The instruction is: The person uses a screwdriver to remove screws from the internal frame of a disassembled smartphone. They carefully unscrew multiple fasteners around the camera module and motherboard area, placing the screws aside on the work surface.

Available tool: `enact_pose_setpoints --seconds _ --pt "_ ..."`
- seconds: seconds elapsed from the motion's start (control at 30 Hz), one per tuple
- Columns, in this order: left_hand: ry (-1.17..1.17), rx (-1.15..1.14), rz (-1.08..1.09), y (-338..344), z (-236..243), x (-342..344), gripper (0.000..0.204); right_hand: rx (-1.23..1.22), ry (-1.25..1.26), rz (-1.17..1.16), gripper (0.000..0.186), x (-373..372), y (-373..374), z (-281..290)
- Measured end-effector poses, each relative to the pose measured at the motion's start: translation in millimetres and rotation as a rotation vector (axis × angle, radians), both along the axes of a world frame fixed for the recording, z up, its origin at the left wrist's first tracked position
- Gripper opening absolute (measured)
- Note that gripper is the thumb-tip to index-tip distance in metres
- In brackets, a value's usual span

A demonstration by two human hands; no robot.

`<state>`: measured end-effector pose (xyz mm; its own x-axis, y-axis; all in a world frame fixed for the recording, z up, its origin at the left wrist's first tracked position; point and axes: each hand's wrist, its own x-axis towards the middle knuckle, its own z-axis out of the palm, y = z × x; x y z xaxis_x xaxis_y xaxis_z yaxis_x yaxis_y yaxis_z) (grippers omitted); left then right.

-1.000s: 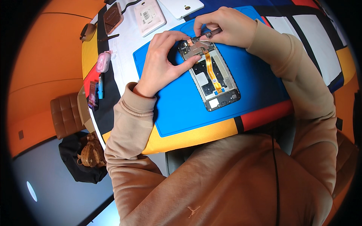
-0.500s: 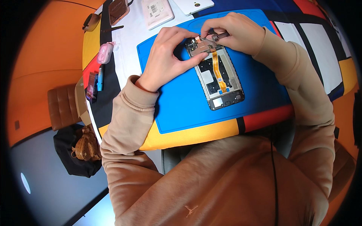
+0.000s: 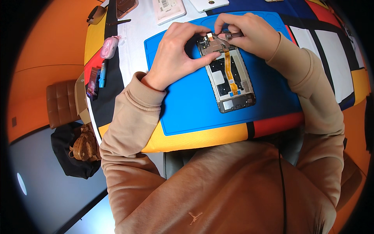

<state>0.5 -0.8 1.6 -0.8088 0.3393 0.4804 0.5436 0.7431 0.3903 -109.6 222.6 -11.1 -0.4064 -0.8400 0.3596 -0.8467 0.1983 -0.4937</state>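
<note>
Counter (image 3: 194,141), blue mat (image 3: 183,107); opened smartphone (image 3: 223,82), long axis toward you; its upper end between your left hand (image 3: 175,54), spread, and right hand (image 3: 254,36), pinching dark cylindrical tool (image 3: 234,35).

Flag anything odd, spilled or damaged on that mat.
Only the phone on the mat looks unusual: its back is off, leaving the yellow ribbon and inner parts bare. No spill or clear breakage shows.

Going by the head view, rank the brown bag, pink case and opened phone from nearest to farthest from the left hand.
1. Opened phone: on the blue mat, at the left hand's fingertips.
2. Pink case: left of the hand, beyond the mat.
3. Brown bag: farther off, lower left in the picture.
</note>
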Motion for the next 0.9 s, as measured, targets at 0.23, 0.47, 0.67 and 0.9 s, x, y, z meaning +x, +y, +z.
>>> enact_pose_setpoints --seconds 0.23,0.47,0.67,0.9 --pt "-0.058 0.069 0.013 0 -3 -2 0.049 -0.005 0.010 -0.081 0.018 -1 -1 -6" --pt "-0.001 -0.001 0.000 -3 -4 -3 0.046 -0.002 0.012 -0.036 0.019 -6 1 -9" --pt "0.012 -0.041 -0.002 -3 -4 -3 0.047 0.015 -0.015 0.016 0.015 -11 3 -6" --pt "0.048 -0.078 -0.011 -4 -4 -3 0.045 -0.026 0.082 0.014 0.017 -9 4 -2"
